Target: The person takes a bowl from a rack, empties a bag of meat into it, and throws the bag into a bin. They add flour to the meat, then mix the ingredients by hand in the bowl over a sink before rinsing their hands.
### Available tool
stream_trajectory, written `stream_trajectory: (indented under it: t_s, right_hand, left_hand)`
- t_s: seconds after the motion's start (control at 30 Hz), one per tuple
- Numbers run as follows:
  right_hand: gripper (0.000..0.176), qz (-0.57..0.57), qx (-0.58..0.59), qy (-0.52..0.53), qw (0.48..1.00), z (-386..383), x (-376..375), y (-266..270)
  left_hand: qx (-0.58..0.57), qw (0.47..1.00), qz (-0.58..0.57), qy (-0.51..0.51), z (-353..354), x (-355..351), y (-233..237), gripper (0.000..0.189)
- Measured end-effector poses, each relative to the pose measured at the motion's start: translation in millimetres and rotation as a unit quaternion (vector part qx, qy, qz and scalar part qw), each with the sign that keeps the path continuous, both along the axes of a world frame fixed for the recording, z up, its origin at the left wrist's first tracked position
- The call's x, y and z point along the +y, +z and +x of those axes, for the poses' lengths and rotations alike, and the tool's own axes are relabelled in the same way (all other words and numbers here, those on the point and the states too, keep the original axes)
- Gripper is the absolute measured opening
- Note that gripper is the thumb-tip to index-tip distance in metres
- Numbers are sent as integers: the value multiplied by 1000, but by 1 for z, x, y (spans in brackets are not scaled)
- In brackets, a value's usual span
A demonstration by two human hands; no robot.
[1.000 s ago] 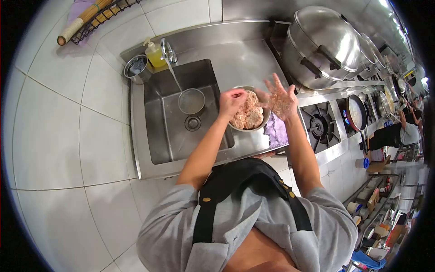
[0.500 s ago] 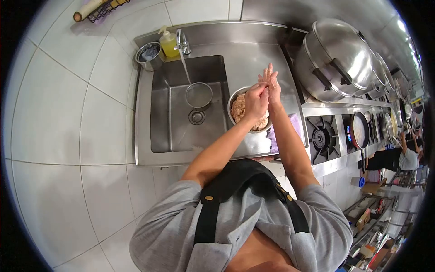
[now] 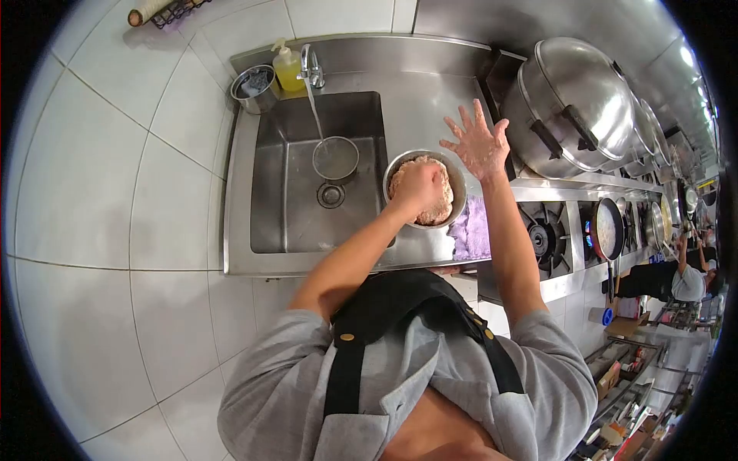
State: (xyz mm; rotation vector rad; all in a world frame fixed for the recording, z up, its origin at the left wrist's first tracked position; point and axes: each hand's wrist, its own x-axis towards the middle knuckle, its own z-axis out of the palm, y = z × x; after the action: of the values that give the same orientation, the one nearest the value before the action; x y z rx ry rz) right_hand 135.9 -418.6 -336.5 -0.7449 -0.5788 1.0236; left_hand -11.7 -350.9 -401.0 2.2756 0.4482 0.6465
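My left hand (image 3: 419,190) is closed in a fist over a mound of pinkish minced meat (image 3: 435,214) in a round metal bowl (image 3: 459,183); what it holds, if anything, is hidden. To the right of the bowl, my right hand (image 3: 480,146) is raised with its palm up and fingers spread, holding nothing. Bits of pale residue stick to its skin. A purple cloth (image 3: 470,230) lies beside the bowl, below my right hand.
Water runs from a tap (image 3: 310,71) onto a round strainer (image 3: 335,158) in the sink (image 3: 292,207). A soap bottle (image 3: 288,71) and metal container (image 3: 255,89) stand behind. At right are a large pot (image 3: 576,100), burner (image 3: 542,237), pan (image 3: 607,229) and another person (image 3: 676,283).
My hands were together above the bowl and have come apart. The left has dropped left onto the meat, closed; the right has moved to the right and its fingers have spread.
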Motion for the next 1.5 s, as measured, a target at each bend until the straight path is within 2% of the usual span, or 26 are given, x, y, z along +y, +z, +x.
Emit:
stream_trajectory:
  t_s: [0.03,0.07,0.1,0.23,0.3,0.33,0.4,0.5,0.63,0.7,0.73,0.8,0.83,0.9,0.93,1.0,1.07,1.1,1.17,1.2,1.27,1.3,1.37,1.4,1.47,1.5]
  right_hand:
    - [101,2,0,-2,1000,-2,-2,1]
    - [102,17,12,21,1000,-5,-5,2]
    - [102,32,25,43,998,-7,-8,4]
    - [103,53,74,93,992,-17,-15,12]
    - [104,66,145,127,979,-18,-16,10]
    - [104,66,148,126,979,-21,-16,11]
    - [106,110,280,133,944,-26,-11,16]
    - [107,65,191,83,976,-39,-12,26]
    - [102,55,211,98,971,-35,-32,24]
    - [101,63,119,82,987,-32,-49,28]
    - [99,18,81,53,995,-28,-53,25]
    - [99,2,68,41,997,-21,-53,18]
    - [99,-19,58,38,997,-23,-55,14]
    - [99,-5,82,44,996,-25,-50,11]
    - [99,0,104,38,994,-26,-47,8]
    - [99,6,124,36,992,-28,-40,3]
    - [97,27,214,22,976,-31,-33,0]
    - [97,26,214,24,976,-31,-32,-1]
    - [95,-4,134,9,991,-35,-32,-2]
    - [95,-6,135,10,991,-35,-32,-5]
    - [90,-53,75,-7,996,-34,-32,-20]
    - [90,-55,75,-9,996,-35,-36,-28]
    - [85,-63,99,-28,993,-35,-37,-43]
    - [85,-61,101,-28,993,-33,-34,-50]
    - [78,-37,87,-49,994,-37,-29,-57]
    - [75,-23,77,-59,995,-38,-25,-59]
  left_hand:
    - [0,1000,2,-2,4,5,3,17]
    - [-80,986,-141,49,7,10,6,16]
    - [-158,942,-279,99,10,15,9,15]
    - [-197,962,-170,85,4,43,37,33]
    - [-230,970,-25,-74,-2,43,60,34]
    - [-227,971,-26,-75,1,42,55,34]
    - [-288,941,107,-141,13,42,49,25]
    - [-275,952,57,-119,13,44,42,13]
    - [-278,957,-4,-76,1,37,7,8]
    - [-91,968,174,-159,-10,39,-47,8]
    - [-92,967,171,-165,-14,32,-47,8]
    - [20,950,249,-190,-17,26,-46,13]
    - [21,950,245,-193,-18,20,-37,13]
    - [-186,975,28,-122,-13,13,4,17]
    - [-224,966,-7,-129,-13,6,25,21]
    - [-240,963,-21,-124,-5,0,25,20]
    - [-267,957,-22,-111,3,-1,19,17]
    - [-267,957,-22,-108,3,0,14,17]
    - [-183,970,-128,-92,2,-1,5,14]
    - [-182,971,-129,-91,1,0,0,14]
    - [-92,992,-8,-83,1,4,-20,14]
    - [-91,992,-11,-85,-1,5,-32,14]
    - [-25,990,121,-71,-6,9,-42,11]
    - [-23,990,123,-71,-2,9,-46,11]
    - [-228,972,-34,50,-3,-12,-9,13]
    - [-228,972,-33,51,-1,-21,-1,13]
